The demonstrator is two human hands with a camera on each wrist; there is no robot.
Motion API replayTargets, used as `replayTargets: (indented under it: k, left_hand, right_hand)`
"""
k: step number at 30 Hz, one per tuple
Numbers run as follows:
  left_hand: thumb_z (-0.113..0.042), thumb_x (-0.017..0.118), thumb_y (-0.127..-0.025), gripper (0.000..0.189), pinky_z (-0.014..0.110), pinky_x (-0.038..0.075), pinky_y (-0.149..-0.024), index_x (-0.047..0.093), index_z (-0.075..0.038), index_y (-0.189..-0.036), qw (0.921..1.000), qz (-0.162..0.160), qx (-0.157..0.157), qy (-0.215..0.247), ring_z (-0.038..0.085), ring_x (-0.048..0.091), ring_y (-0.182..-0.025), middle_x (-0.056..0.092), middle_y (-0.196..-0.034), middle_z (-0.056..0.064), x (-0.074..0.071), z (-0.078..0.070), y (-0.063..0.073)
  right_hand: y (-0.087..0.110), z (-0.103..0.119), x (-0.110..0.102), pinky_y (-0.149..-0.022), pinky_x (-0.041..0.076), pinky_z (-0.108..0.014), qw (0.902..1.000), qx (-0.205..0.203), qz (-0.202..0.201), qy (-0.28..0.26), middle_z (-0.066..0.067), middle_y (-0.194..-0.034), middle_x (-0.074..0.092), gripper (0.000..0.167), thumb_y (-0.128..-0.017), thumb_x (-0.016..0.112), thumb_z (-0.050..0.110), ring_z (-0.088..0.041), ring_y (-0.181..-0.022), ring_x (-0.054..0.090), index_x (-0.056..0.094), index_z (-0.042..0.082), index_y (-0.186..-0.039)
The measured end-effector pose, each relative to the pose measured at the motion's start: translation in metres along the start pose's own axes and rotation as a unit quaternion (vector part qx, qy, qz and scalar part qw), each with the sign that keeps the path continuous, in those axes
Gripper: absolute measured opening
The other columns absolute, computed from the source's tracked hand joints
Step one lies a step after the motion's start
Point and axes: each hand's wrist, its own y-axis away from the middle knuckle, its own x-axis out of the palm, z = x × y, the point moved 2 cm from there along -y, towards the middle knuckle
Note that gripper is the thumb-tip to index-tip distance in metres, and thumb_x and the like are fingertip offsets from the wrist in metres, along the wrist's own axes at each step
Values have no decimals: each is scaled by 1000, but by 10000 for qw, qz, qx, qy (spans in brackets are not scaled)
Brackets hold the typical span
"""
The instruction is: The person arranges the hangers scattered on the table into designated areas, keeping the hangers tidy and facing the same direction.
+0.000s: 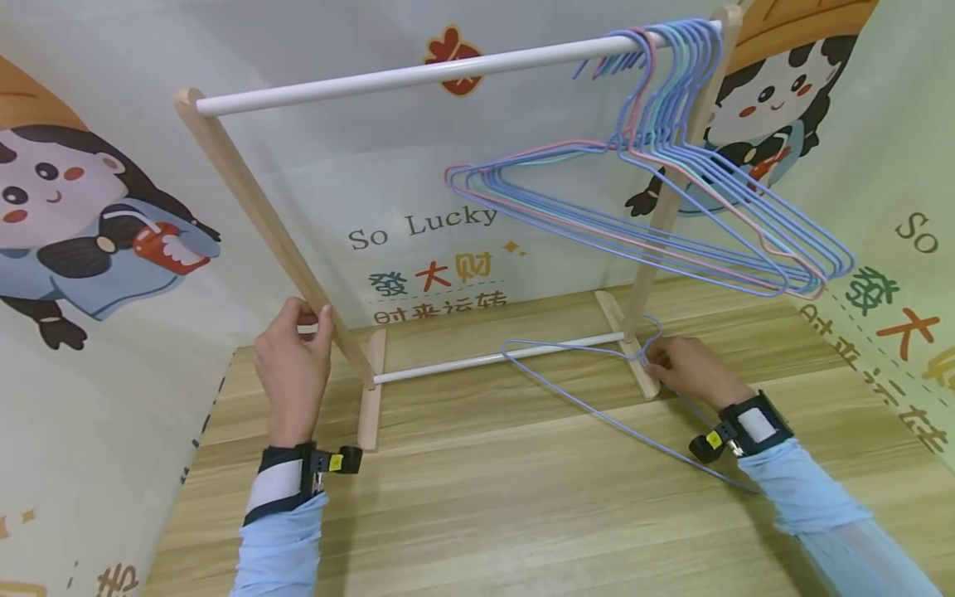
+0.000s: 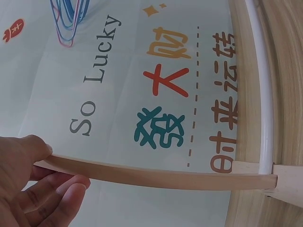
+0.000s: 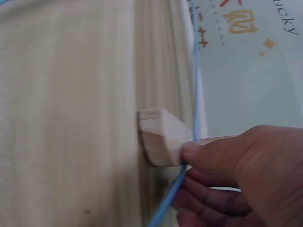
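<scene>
A small garment rack with wooden posts and a white top rail (image 1: 410,79) stands before me. My left hand (image 1: 294,369) holds its left post (image 1: 257,199) low down. In the left wrist view, the thumb lies on one side of that post (image 2: 142,176) and the fingers on the other. My right hand (image 1: 694,371) pinches a blue wire hanger (image 1: 597,411) by its neck, beside the foot of the right post. The hanger's hook points up and its body reaches left, across the lower rail. In the right wrist view, thumb and fingers close on the blue wire (image 3: 165,202).
Several blue, pink and teal hangers (image 1: 656,149) hang bunched at the right end of the top rail. A white lower rail (image 1: 462,365) joins the wooden feet (image 1: 370,414) on the wood-grain table (image 1: 462,514). Printed cloth (image 1: 336,166) surrounds the back and sides.
</scene>
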Motion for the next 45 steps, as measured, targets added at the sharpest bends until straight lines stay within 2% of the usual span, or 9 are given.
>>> replayTargets:
  k: [5,12,21,31,41,45]
  left_hand:
    - [-21,66,-100,25,48,55,-66,65,2,-92,10000,-26,25,16,37,69,-76,72,-91,20,0,0,0]
    - [-21,67,-100,25,48,55,-65,64,2,-92,10000,-30,42,-16,37,70,-76,72,-90,20,0,2,0]
    - [-21,66,-100,25,47,54,-64,64,2,-93,10000,15,-43,-54,36,70,-76,72,-91,20,0,2,2]
    - [-22,66,-101,25,48,56,-66,65,2,-94,10000,35,-72,-44,37,70,-77,72,-93,21,0,2,2]
    - [-23,66,-101,25,48,55,-66,65,2,-94,10000,24,-30,-49,36,69,-77,72,-93,20,0,2,1]
    - [-22,67,-100,25,47,55,-65,65,2,-93,10000,-15,21,-47,36,69,-76,72,-92,20,0,1,1]
  right_hand:
    - [0,-3,6,-67,55,-44,9997,-105,-213,27,-11,-83,70,4,-93,70,1,-28,-78,67,67,-2,-92]
    - [2,-1,10,-57,44,-34,9980,-276,-536,185,-2,-75,62,5,-92,69,-3,-15,-64,52,66,-1,-89]
    - [5,-3,12,-56,42,-35,9952,-476,-726,447,2,-70,54,9,-89,70,-5,-16,-62,48,66,1,-84]
    - [9,-1,11,-54,39,-33,9941,-495,-910,324,3,-67,50,14,-89,70,-5,-15,-60,46,64,4,-80]
    - [6,2,7,-60,47,-42,9887,-624,-1330,296,-4,-74,60,5,-87,69,-6,-21,-66,55,66,-3,-85]
    - [5,3,6,-61,48,-43,9870,-658,-1450,221,-6,-77,62,8,-87,68,-8,-23,-67,57,66,-1,-84]
